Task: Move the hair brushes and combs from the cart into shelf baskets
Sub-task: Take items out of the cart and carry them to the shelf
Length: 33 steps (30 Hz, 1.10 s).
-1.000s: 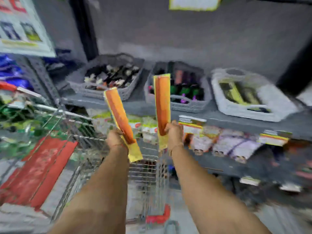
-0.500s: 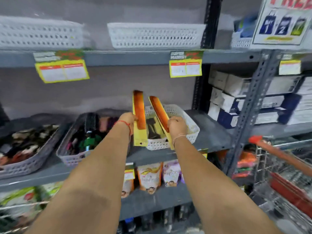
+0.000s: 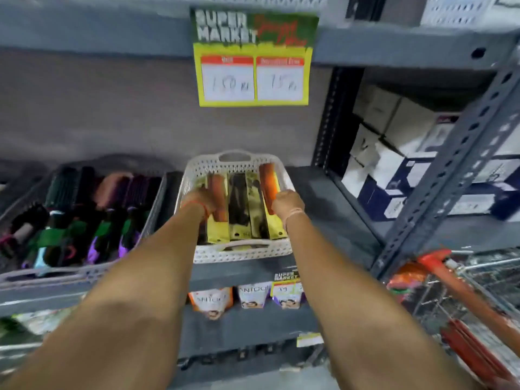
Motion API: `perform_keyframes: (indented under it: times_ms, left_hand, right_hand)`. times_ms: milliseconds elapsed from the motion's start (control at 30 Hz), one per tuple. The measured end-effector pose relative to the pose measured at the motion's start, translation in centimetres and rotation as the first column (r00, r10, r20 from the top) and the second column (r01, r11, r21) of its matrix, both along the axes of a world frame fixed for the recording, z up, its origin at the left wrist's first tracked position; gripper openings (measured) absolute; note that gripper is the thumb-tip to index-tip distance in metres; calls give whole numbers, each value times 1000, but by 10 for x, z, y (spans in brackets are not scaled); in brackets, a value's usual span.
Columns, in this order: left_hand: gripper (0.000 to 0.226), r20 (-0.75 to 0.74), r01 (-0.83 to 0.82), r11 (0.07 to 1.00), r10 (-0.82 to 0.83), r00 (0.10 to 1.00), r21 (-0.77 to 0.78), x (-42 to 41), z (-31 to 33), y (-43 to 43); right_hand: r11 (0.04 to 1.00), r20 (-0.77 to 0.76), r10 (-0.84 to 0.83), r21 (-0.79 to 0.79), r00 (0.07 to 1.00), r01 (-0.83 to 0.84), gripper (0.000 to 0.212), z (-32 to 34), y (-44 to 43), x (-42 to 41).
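Observation:
Both my hands reach into a white perforated basket point(image 3: 242, 253) on the grey middle shelf. My left hand point(image 3: 199, 199) grips an orange comb on a yellow card point(image 3: 219, 198), low at the basket's left side. My right hand point(image 3: 287, 202) grips a second orange comb on a yellow card point(image 3: 268, 182) at the basket's right side, leaning on the rim. Between them lie black combs on yellow cards point(image 3: 239, 204). The cart point(image 3: 475, 294), with its orange handle, stands at the lower right.
A grey basket point(image 3: 70, 273) full of hair brushes sits left of the white one. A yellow price tag point(image 3: 253, 77) hangs from the shelf above. White and blue boxes point(image 3: 394, 153) fill the bay to the right, behind a slanted grey upright point(image 3: 450, 170). Pouches point(image 3: 247, 298) hang below.
Both hands have lowered the two orange comb packs from above the white basket down into it. The view has moved closer to the shelf.

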<state>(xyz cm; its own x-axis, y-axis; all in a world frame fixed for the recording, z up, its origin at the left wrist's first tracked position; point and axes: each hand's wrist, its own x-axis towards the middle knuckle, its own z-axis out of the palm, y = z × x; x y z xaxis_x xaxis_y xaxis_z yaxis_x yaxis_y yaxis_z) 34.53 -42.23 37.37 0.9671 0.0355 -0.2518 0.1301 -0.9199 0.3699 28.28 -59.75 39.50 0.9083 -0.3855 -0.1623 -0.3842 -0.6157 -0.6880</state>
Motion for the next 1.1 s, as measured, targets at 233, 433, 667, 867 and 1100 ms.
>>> perform_keyframes:
  times_ms: [233, 433, 667, 867, 1100]
  left_hand:
    - [47, 67, 7, 990, -17, 998, 141, -13, 10, -1]
    - [46, 191, 40, 982, -5, 982, -184, -41, 37, 24]
    - [43, 453, -1, 616, 581, 676, -788, -120, 96, 191]
    - [64, 157, -481, 348, 906, 394, -805, -231, 31, 403]
    - [55, -362, -758, -9, 882, 301, -652, -344, -98, 460]
  right_hand:
    - [971, -44, 53, -231, 998, -61, 36, -16, 8, -4]
    - [931, 290, 175, -360, 941, -62, 40, 11, 37, -10]
    - [816, 621, 441, 24, 648, -578, 39, 89, 240, -39]
    - [315, 147, 910, 366, 389, -876, 77, 49, 420, -120]
    - [255, -263, 953, 428, 150, -867, 64, -67, 526, -159]
